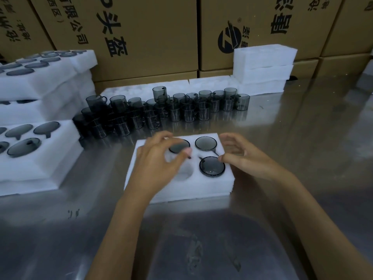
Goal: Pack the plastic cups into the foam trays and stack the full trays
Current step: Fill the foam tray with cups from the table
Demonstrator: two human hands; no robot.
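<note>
— Cardboard boxes with printed characters fill the whole back of the frame, and a shiny metal table runs below them. What sits on it?

— Centre frame, a white foam tray with three smoky plastic cups set in its holes: one at upper right, one at lower right, and one at upper left, half hidden. The lower left hole holds nothing.

— And the hands?

— The left hand hovers over the tray's left half, fingers loosely bent, gripping nothing I can make out. The right hand is at the tray's right edge, fingers relaxed, thumb tip beside the lower right cup.

— More cups?

— A crowd of loose cups stands behind the tray. Full trays are stacked at the left, empty foam trays piled at upper right.
</note>
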